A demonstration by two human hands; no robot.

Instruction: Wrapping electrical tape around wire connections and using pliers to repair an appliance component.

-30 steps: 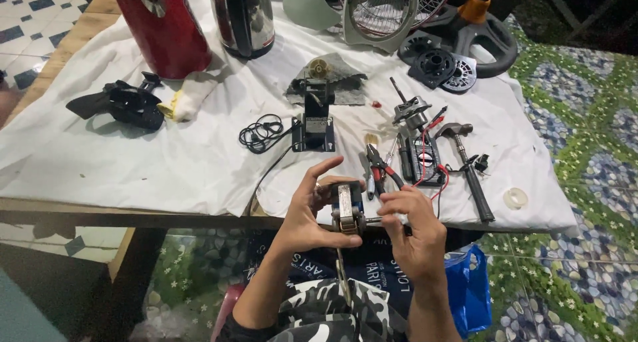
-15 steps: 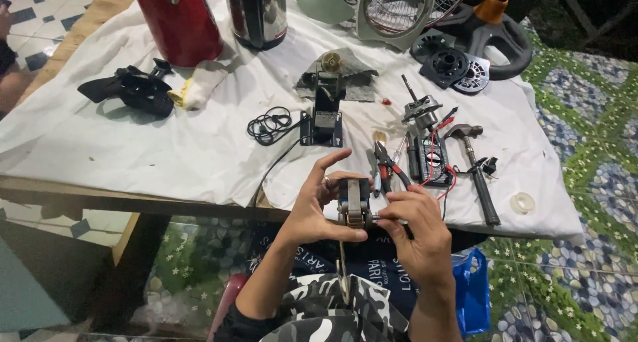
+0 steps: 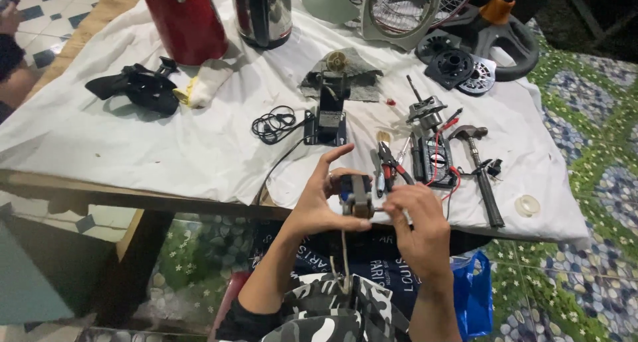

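Motor [image 3: 355,197], small, held in air just before table [image 3: 80,189] edge, above lap. Left hand [image 3: 319,206] grips motor body, forefinger raised. Right hand [image 3: 415,226] pinches motor shaft end. Pliers [image 3: 389,163], meter [image 3: 438,159], hammer [image 3: 480,172] lie on white cloth [image 3: 166,156] behind.

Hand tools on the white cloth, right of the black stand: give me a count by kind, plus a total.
Hammer: 1
Pliers: 1
Multimeter: 1
Total: 3
Thin tools beside the pliers are too small to sort. Both hands hold a small motor below the table edge; it is not counted.
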